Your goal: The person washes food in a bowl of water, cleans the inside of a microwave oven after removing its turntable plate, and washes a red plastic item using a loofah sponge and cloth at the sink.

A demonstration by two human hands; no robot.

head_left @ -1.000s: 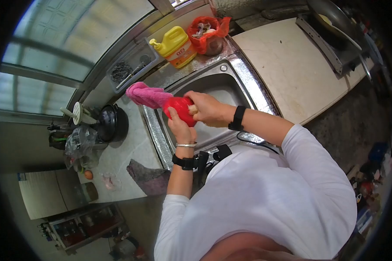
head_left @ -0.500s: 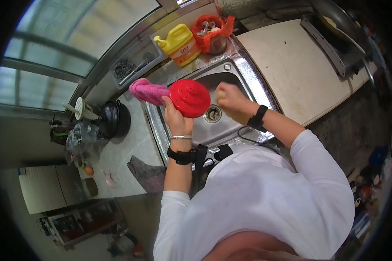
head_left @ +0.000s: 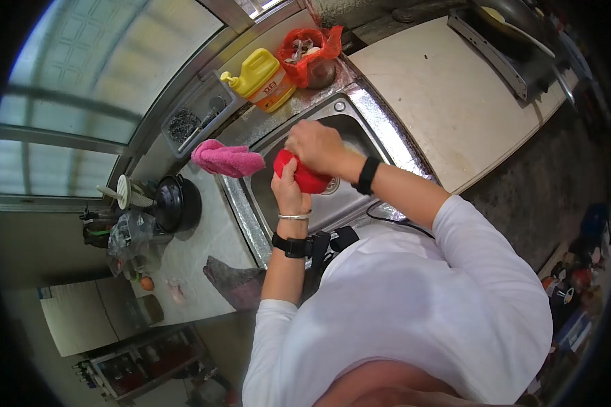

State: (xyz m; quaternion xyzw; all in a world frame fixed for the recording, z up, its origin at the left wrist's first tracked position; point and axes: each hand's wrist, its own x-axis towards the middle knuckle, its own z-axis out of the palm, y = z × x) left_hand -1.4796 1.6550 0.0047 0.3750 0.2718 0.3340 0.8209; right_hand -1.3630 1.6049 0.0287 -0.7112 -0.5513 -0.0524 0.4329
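Over the sink (head_left: 261, 197), my left hand (head_left: 290, 191) grips a round red plastic piece (head_left: 311, 180), its thumb laid across the near side. My right hand (head_left: 313, 146) is curled against the top of the red piece, fingers bent in. Whatever sits under those fingers is hidden. A pink cloth (head_left: 227, 160) lies at the sink's left edge, just left of the red piece. Part of the metal drain (head_left: 332, 184) shows beside the right wrist.
A yellow jug (head_left: 261, 78) and a red plastic bag (head_left: 309, 51) stand behind the sink. At the left are a clear tray (head_left: 200, 115), a black pot (head_left: 178, 203) and a dark cloth (head_left: 234, 281). A wok (head_left: 516, 27) sits at the far right.
My right hand has moved left from over the basin onto the red piece. A pale yellowish thing seen in its fingers earlier is now hidden. The red piece has tilted.
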